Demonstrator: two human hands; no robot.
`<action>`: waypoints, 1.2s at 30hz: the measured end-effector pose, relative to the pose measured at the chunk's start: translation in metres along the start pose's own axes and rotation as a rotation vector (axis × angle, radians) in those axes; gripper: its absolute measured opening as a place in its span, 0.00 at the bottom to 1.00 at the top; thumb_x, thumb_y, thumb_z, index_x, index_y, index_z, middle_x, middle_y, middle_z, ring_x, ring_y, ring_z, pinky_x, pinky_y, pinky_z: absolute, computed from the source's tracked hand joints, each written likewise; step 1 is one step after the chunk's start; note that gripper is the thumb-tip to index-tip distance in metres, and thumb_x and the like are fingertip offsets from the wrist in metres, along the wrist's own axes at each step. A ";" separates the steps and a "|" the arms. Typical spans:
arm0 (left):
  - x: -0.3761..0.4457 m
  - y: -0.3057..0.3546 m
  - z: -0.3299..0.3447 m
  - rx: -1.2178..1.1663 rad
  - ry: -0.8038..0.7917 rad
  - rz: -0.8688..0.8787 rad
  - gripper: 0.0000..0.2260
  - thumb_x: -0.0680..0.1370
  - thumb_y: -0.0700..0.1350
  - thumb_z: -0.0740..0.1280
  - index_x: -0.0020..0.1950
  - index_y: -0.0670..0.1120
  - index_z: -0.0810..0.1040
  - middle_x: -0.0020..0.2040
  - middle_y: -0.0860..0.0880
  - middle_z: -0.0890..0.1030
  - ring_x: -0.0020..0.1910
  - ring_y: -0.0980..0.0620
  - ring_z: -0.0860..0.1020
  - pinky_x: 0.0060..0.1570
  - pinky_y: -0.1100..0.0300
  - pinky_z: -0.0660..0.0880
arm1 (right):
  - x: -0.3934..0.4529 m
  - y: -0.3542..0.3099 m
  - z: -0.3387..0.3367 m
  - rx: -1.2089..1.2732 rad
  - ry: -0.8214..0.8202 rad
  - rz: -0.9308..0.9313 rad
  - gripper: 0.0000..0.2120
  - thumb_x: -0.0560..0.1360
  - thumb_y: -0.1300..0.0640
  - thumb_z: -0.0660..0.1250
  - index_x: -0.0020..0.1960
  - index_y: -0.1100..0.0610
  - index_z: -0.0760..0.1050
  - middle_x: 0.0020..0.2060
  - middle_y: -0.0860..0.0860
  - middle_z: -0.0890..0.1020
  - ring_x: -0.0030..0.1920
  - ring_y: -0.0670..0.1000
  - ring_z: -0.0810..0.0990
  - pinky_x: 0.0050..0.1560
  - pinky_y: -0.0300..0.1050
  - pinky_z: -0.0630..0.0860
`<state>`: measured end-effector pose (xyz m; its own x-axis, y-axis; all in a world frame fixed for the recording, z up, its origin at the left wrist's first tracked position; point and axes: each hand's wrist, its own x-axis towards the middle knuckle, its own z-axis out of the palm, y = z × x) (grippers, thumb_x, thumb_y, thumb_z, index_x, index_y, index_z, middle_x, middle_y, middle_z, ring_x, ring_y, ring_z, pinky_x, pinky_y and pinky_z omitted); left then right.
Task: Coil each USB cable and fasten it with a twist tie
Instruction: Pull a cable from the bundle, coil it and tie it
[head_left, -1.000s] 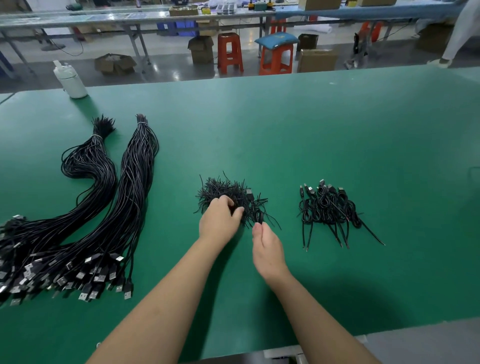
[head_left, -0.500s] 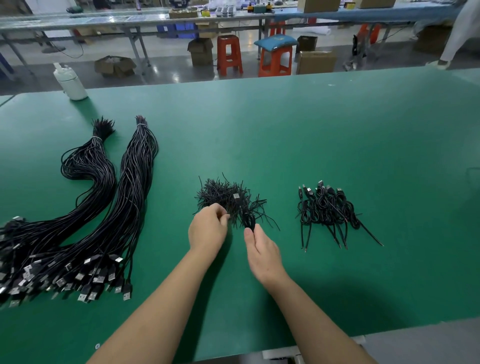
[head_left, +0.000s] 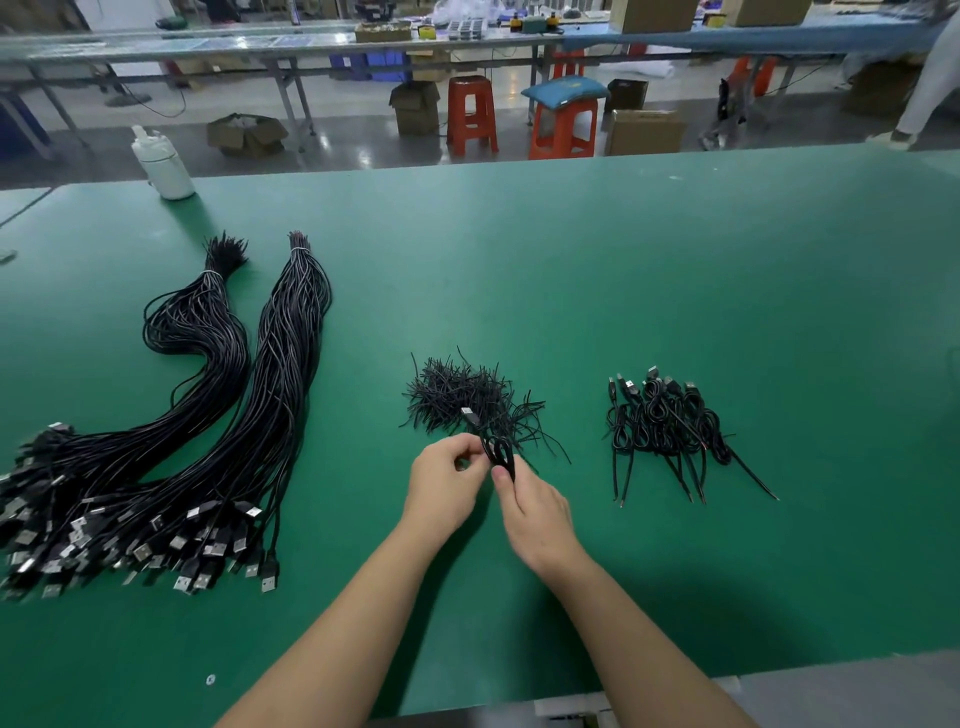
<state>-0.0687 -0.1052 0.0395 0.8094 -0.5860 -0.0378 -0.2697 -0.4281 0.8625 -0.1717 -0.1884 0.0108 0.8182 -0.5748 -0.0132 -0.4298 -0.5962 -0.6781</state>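
Observation:
A small coiled black USB cable (head_left: 497, 448) is held between both hands just in front of the loose pile of black twist ties (head_left: 457, 395). My right hand (head_left: 535, 512) pinches the coil from below with thumb and fingers. My left hand (head_left: 441, 486) has its fingers curled at the coil's left side; whether it holds a twist tie is too small to tell. The cable's silver plug (head_left: 469, 414) sticks up toward the pile. Finished coiled cables (head_left: 662, 421) lie in a heap to the right.
Two long bundles of uncoiled black USB cables (head_left: 208, 415) lie on the left of the green table (head_left: 675, 280), plugs (head_left: 156, 551) toward me. A white bottle (head_left: 163, 163) stands at the far left edge. Stools and boxes stand beyond the table.
My left hand has drawn back from the twist tie pile toward the coil. Both hands have come together around the coiled cable, slightly nearer to me.

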 end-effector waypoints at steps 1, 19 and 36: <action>0.000 0.001 -0.001 -0.015 -0.009 0.007 0.08 0.76 0.44 0.71 0.37 0.54 0.82 0.30 0.60 0.78 0.28 0.61 0.69 0.31 0.66 0.67 | 0.000 0.000 0.000 0.008 -0.003 0.006 0.18 0.84 0.44 0.47 0.65 0.50 0.70 0.49 0.51 0.82 0.52 0.58 0.80 0.53 0.54 0.75; -0.016 0.002 -0.014 0.748 0.122 0.926 0.04 0.73 0.37 0.66 0.43 0.44 0.79 0.47 0.46 0.80 0.50 0.44 0.78 0.44 0.50 0.77 | 0.010 0.000 -0.011 0.430 -0.114 0.187 0.13 0.84 0.47 0.53 0.47 0.51 0.70 0.34 0.44 0.72 0.36 0.49 0.71 0.39 0.51 0.72; -0.005 0.014 -0.019 0.619 -0.062 0.873 0.08 0.73 0.32 0.67 0.48 0.44 0.77 0.56 0.48 0.80 0.58 0.46 0.76 0.52 0.52 0.74 | 0.008 -0.006 -0.029 0.768 -0.286 0.280 0.13 0.84 0.54 0.53 0.43 0.56 0.64 0.27 0.48 0.61 0.27 0.48 0.58 0.25 0.45 0.62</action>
<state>-0.0667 -0.0948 0.0613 0.1850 -0.8848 0.4277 -0.9742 -0.1079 0.1981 -0.1741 -0.2059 0.0361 0.8297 -0.4193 -0.3685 -0.3375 0.1490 -0.9295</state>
